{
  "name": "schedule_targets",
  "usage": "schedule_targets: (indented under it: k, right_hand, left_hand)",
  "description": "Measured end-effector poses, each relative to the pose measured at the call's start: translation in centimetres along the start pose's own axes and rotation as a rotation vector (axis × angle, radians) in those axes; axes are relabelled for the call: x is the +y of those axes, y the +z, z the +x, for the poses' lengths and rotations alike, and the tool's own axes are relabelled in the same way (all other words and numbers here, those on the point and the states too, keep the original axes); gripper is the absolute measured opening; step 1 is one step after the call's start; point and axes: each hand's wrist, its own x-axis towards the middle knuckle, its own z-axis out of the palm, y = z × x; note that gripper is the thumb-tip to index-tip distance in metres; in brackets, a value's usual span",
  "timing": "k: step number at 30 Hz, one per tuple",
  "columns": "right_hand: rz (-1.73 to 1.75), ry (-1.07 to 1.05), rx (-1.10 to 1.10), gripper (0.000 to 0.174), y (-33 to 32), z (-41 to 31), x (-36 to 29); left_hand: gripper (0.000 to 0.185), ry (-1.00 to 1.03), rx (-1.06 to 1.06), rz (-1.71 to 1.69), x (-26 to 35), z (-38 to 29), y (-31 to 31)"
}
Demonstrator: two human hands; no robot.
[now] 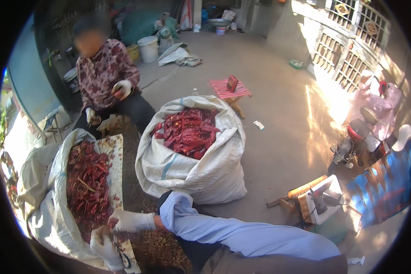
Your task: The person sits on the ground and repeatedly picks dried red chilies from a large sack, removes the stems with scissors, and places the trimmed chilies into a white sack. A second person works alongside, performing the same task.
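Note:
My right hand [132, 221], in a white glove below a light blue sleeve, pinches what appears to be a dried red chili pepper [112, 224]. Close below it is my left hand [104, 245], also gloved in white, its fingers bent; whether it holds anything is unclear. Black-handled scissors [125, 261] show beside the left hand, over a pale board [132, 251]; I cannot tell whether they are held. Dried red chilies [87, 174] with stems fill an open white woven sack [56, 202] at the left. Another white woven sack [195, 178], upright in the middle, holds dark red chilies [188, 133].
Across from me sits a person [106, 68] in a patterned top and white gloves. A folding stool [227, 89] bears a red device [232, 83]. Plant debris [161, 248] covers the ground near my hands. Basket-like seating [306, 209] and a blue sheet [383, 185] are at the right.

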Motion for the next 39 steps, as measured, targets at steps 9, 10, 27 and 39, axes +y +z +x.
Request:
schedule_targets:
  k: [9,10,27,39]
  right_hand:
    - [0.121,-0.084,-0.131,0.021,-0.4,-1.2,-0.3]
    - [0.133,-0.123,-0.153,0.021,-0.5,-1.2,-0.5]
    - [0.379,-0.018,-0.101,0.032,1.1,0.2,2.1]
    - [0.469,0.039,0.026,0.027,1.9,1.5,1.8]
  left_hand:
    - [0.019,-0.379,0.026,-0.269,3.4,-3.1,-0.5]
    - [0.019,-0.409,0.043,-0.314,3.6,-3.0,-0.5]
    - [0.035,-0.356,0.075,-0.566,0.7,-4.5,-3.7]
    - [0.038,-0.506,-0.451,1.106,-11.7,-8.0,-10.3]
